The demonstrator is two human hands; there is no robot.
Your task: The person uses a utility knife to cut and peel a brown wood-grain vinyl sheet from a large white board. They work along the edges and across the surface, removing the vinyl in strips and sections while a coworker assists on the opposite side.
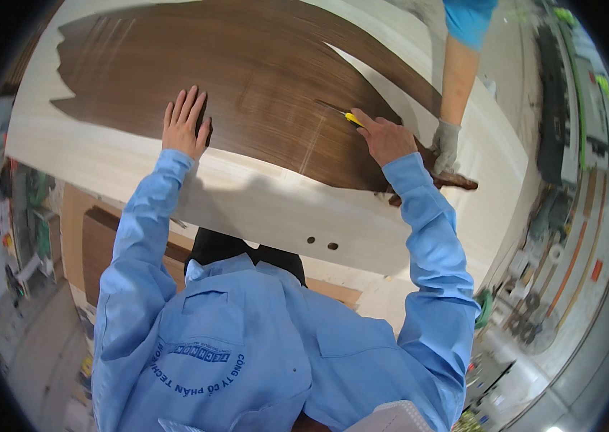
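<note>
Dark veneer point(247, 79) lies on a pale panel point(261, 201) on the tabletop. Left hand point(185, 124) is flat, fingers spread, pressing the veneer near its lower edge. Right hand point(385, 138) is clamped on a yellow knife point(348, 116), blade tip on the veneer. Faint straight lines show beside the blade; whether they are cuts, I cannot tell. The veneer outline is ragged, so trimming looks early. A co-worker's gloved hand point(447, 146) presses the veneer's right tip. No containers in view.
</note>
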